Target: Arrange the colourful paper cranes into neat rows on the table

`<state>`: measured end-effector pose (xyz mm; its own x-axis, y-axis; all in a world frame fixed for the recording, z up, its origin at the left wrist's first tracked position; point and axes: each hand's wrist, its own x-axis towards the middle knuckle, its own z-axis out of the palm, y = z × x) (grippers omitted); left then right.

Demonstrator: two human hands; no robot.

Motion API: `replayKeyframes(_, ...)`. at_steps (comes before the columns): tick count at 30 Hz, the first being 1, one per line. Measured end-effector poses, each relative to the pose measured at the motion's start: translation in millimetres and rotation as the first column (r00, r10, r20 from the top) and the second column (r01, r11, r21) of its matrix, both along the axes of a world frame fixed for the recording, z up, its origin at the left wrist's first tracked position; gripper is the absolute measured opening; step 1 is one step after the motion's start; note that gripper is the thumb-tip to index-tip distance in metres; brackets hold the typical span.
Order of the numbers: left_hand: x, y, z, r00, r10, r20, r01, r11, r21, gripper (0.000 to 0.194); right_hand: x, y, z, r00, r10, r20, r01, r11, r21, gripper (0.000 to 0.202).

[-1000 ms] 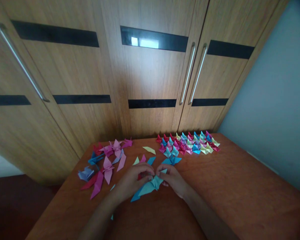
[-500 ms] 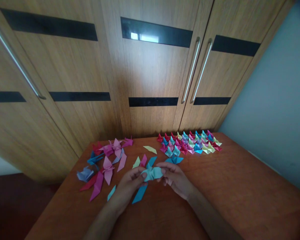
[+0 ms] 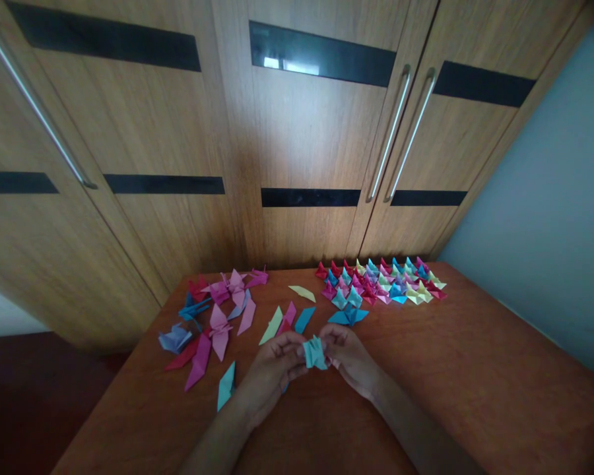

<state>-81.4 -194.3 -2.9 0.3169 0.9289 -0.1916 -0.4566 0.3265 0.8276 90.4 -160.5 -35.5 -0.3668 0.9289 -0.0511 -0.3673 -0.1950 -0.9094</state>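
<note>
A small light-teal folded paper piece (image 3: 315, 353) is held above the table between both hands. My left hand (image 3: 277, 363) pinches its left side, and my right hand (image 3: 349, 356) pinches its right side. Just beyond the fingers lie a blue paper strip (image 3: 305, 320), a pink one (image 3: 288, 315) and a pale green one (image 3: 271, 326). A teal folded strip (image 3: 226, 386) rests left of my left hand. Under that hand, a bit of blue paper shows, mostly hidden. A blue folded piece (image 3: 349, 315) sits beyond my right hand.
On the brown table (image 3: 426, 382), rows of colourful folded pieces (image 3: 381, 282) stand at the back right. Loose pink, red and blue folded papers (image 3: 219, 330) spread over the left. A pale yellow piece (image 3: 302, 293) lies between them. Wooden cabinet doors (image 3: 307, 145) rise behind.
Both hands have shifted slightly right, and the teal paper between them looks narrower. My left hand now covers most of the lower blue strip. The view has shifted slightly.
</note>
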Motion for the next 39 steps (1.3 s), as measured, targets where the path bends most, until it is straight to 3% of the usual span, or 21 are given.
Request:
replayKeyframes(7,5.7,-1.7,-2.7,1.000,0.006,0.014,-0.006,1.000,0.003,0.012,-2.3,-2.0,-1.2,0.998,-0.035,0.045,0.032,0.998,0.051,0.019)
replayKeyframes(18,4.9,-1.2,-2.1,0.988,-0.057,0.144,0.054,0.998,0.027,0.007,-4.1,-5.1,2.4,0.996,-0.008,0.084,0.006,1.000,0.019,0.019)
replayKeyframes(24,5.8,-3.1,-1.6,0.973,-0.106,0.204,0.100,0.994,0.043,0.006,-5.1,-6.7,-4.1,0.993,0.081,-0.088,-0.091,0.989,-0.117,0.021)
replayKeyframes(31,6.8,-4.9,-4.6,0.955,-0.133,0.264,0.122,0.991,0.055,0.003,-4.7,-9.1,2.8,0.947,0.189,-0.258,-0.237,0.957,-0.170,0.018)
replayKeyframes(39,7.1,-2.6,2.9,0.992,-0.023,0.127,0.021,1.000,0.011,0.015,0.0,-8.7,2.6,0.929,0.187,-0.319,-0.258,0.946,-0.195,0.017)
